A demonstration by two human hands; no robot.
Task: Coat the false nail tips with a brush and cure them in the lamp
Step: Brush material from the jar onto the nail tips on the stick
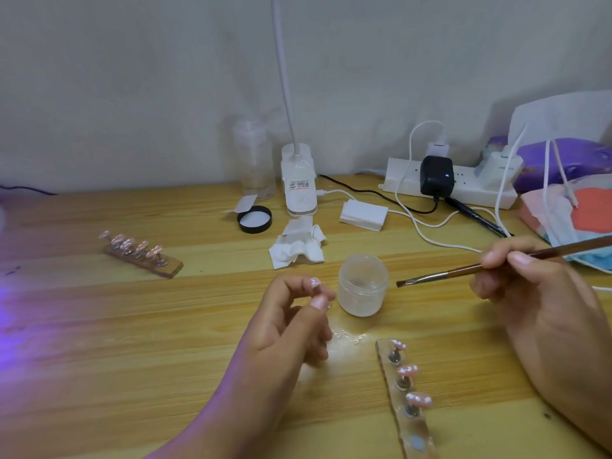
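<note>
1. At the near middle of the table, an open clear jar stands between the two hands.
2. Left hand: thumb and forefinger pinch one pink nail tip, raised just left of the jar. The other fingers curl loosely beneath. Whether the tip sits on a stud cannot be told; the fingers cover it.
3. Right hand: grips the brush pen-fashion, well back along the handle.
4. Brush axis: runs from upper right down to lower left. The bristles point left, just beside the jar's right wall and apart from it, near its shoulder.
5. Key relation: the held tip lies straight left of the bristles, with the jar in the line between. Judgement: the brush must either dip into the jar first or pass over its mouth to reach the tip. The right hand does the travelling; the left only presents the tip.
6. Load on the bristles: too small to tell.
7. Near holder strip, front right, carries three tips; its near end looks vacant, so the held tip likely belongs there.
8. Far holder, left, carries five tips, well apart from both hands.
9. Curing lamp: not identified with certainty. Violet glow falls on the table's left edge; its source is out of view.
</note>
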